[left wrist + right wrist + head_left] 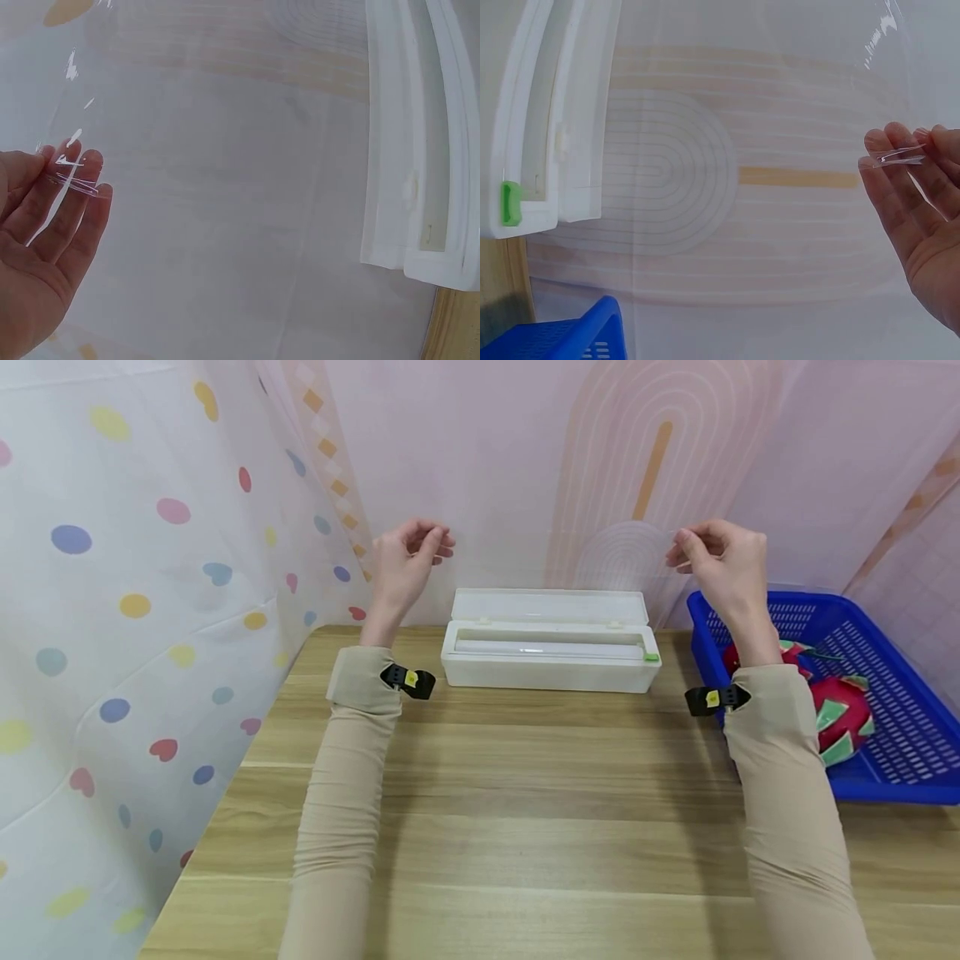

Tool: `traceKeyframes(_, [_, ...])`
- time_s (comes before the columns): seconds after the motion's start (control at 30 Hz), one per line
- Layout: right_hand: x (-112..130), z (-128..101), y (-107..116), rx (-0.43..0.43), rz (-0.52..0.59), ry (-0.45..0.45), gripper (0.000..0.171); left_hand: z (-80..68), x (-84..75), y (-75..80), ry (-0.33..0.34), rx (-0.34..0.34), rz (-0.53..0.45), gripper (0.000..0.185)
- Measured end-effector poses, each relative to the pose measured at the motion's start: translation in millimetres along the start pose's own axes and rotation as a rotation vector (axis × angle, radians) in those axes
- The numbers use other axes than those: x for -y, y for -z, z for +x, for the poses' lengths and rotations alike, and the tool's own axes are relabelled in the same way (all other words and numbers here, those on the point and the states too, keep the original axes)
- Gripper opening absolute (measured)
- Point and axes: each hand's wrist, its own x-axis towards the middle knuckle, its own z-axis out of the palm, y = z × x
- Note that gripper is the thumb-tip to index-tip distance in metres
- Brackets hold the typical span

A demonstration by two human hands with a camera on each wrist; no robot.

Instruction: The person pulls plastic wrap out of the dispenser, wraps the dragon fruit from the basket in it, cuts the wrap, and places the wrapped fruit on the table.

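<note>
a pale wooden bench (525, 793) stands against a pink patterned backdrop, with a dotted white curtain (135, 610) hanging along its left side. both hands are raised above the far part of the bench, well apart, and a sheet of clear film (225, 172) is stretched between them. the left hand (408, 560) has its grip pinched on the film's left edge; in the left wrist view the film bunches into shiny creases across the fingertips (82, 176). the right hand (716, 560) has its grip pinched on the right edge in the same way, with the film creased over its fingertips (892, 157) in the right wrist view. the film hangs in front of the backdrop and runs down toward the white film box (551, 647), which sits on the far middle of the bench between the two hands, its lid tipped open toward the wall. a small green tab (651, 657) shows at the box's right end. to the right of the box, a blue basket (900, 710) rests on the bench and holds red dragon fruit (836, 710). beige sleeves cover both forearms, each with a small black clip at the wrist.
</note>
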Motion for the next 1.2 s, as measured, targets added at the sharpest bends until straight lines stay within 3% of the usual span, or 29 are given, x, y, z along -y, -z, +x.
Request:
traceKeyframes(0.73, [14.9,7.0,8.0,-0.035,0.071,-0.006,0.020,4.0,-19.2,5.9,0.006,-0.036,-0.015,0.025])
traceKeyframes(0.97, [20.1,7.7,10.5,-0.057,0.121,0.014,0.017,4.5,-26.6,7.7,-0.011,-0.053,-0.018,0.024])
traceKeyframes(1.2, [25.2,7.9,12.5,-0.077,0.102,0.022,0.020,5.0,-31.4,8.1,-0.044,-0.087,-0.020,0.024])
